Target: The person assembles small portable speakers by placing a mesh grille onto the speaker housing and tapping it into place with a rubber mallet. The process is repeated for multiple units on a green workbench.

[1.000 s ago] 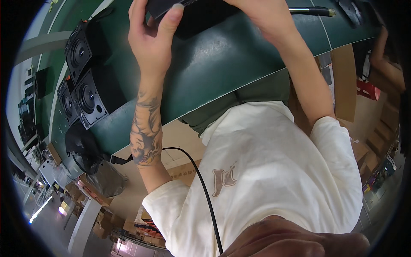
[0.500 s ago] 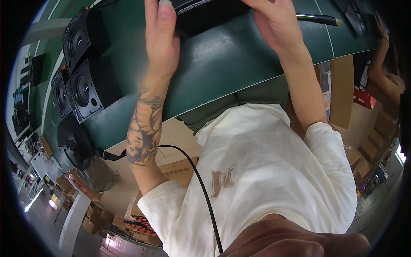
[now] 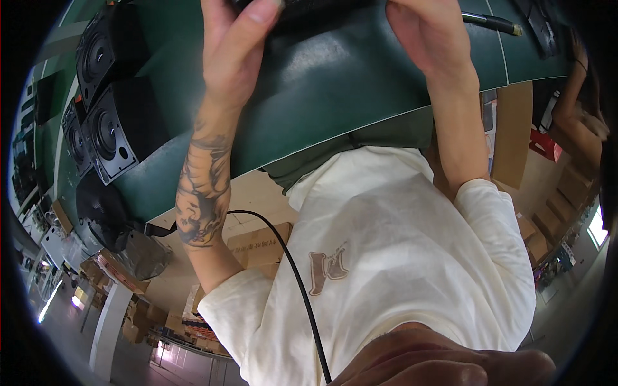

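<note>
Both hands' fingers [image 3: 254, 16] gripping the black device [image 3: 309, 8], now higher in view.

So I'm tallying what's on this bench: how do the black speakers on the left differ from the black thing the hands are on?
The speakers stand untouched along the green bench edge; the black thing is gripped by the left hand and right hand.
The speakers show whole fronts with round cones; the black thing is mostly cut off by the picture's top, so its kind is unclear.
Both are black and on the bench.
</note>
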`<state>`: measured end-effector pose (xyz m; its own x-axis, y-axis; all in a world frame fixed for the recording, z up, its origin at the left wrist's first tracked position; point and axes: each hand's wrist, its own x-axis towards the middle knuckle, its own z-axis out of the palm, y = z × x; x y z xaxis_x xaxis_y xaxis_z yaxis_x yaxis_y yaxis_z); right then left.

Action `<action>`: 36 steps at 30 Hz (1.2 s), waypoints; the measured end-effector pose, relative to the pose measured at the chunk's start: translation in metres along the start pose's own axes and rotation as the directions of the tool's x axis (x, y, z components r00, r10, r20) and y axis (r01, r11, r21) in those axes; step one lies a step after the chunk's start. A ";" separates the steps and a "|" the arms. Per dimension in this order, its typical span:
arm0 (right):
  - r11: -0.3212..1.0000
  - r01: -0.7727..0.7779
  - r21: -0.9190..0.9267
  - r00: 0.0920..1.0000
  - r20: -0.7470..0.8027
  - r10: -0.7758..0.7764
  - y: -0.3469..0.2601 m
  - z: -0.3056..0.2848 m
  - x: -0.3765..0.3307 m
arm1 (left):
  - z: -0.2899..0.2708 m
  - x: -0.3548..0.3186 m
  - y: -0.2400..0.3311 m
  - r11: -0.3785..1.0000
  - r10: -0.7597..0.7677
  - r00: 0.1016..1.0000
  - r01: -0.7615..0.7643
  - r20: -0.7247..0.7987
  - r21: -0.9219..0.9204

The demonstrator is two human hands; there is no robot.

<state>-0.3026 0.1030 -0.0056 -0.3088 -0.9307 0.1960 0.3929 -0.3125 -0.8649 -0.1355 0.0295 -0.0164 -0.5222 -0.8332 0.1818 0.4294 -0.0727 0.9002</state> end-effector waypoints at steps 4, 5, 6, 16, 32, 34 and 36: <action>0.998 0.059 0.025 0.997 0.047 -0.060 0.015 -0.013 0.005 | -0.013 0.000 -0.005 0.998 0.039 0.994 -0.033 0.098 -0.053; 0.997 0.074 0.025 0.996 0.054 -0.075 0.018 -0.016 0.006 | -0.015 0.001 -0.002 0.998 0.021 0.991 -0.014 0.129 -0.054; 0.997 0.078 0.019 0.995 0.054 -0.079 0.018 -0.017 0.006 | -0.015 0.001 0.008 0.999 -0.033 0.988 0.037 0.152 -0.024; 0.999 0.038 0.019 0.999 -0.007 -0.038 0.007 0.000 0.002 | -0.007 0.003 -0.013 0.994 0.102 0.995 -0.102 0.010 0.030; 0.940 0.159 -0.303 0.978 -0.081 -0.192 0.027 -0.003 0.006 | -0.032 0.010 -0.029 0.852 0.348 0.932 -0.361 0.104 0.380; 0.916 0.177 -0.359 0.973 -0.075 -0.218 0.032 -0.008 0.007 | -0.039 0.009 -0.024 0.782 0.336 0.933 -0.352 0.129 0.514; 0.915 0.182 -0.360 0.975 -0.054 -0.215 0.036 -0.014 0.009 | -0.043 0.009 -0.023 0.711 0.331 0.934 -0.341 0.135 0.615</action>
<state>-0.3034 0.0861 -0.0410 -0.4322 -0.8302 0.3520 -0.0084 -0.3866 -0.9222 -0.1181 0.0005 -0.0521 -0.4455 -0.7280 0.5211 0.0298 0.5697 0.8213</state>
